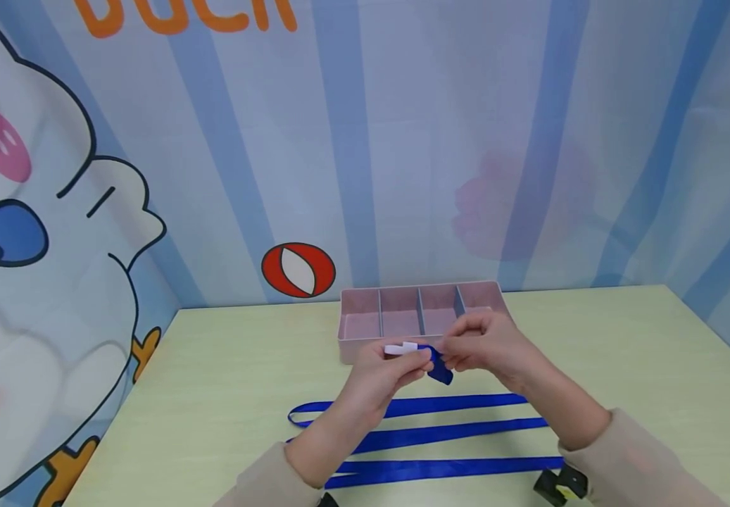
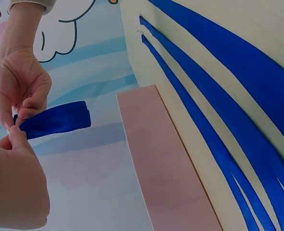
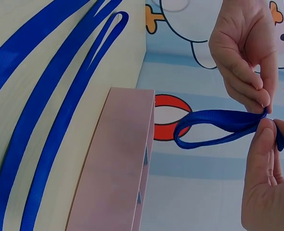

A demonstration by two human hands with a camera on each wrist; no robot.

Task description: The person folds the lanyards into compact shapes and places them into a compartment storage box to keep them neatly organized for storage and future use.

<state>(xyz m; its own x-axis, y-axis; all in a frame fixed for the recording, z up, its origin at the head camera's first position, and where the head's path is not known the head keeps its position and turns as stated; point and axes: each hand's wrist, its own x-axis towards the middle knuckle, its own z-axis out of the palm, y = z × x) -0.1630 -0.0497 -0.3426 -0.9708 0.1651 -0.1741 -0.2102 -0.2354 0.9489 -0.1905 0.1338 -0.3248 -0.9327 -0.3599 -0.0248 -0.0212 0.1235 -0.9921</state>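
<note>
Both hands meet in front of the pink box, holding a blue ribbon [image 1: 439,372] folded into a short loop. My left hand [image 1: 377,377] pinches it between thumb and fingers. A small white piece [image 1: 400,348] of unclear kind lies at that thumb. From the other side, my right hand [image 1: 488,348] pinches the ribbon close to the left fingertips. In the right wrist view the ribbon loop [image 3: 214,122] sticks out sideways from the touching fingertips. The left wrist view shows the ribbon fold [image 2: 58,119] beside both hands. Fingers hide the pinched part.
Long strands of blue ribbon [image 1: 447,467] lie in rows across the pale yellow table [image 1: 212,394], below the hands. The pink box [image 1: 355,345] with divided compartments stands against the printed backdrop [image 1: 403,176]. Black wrist devices [image 1: 561,484] show at the lower edge.
</note>
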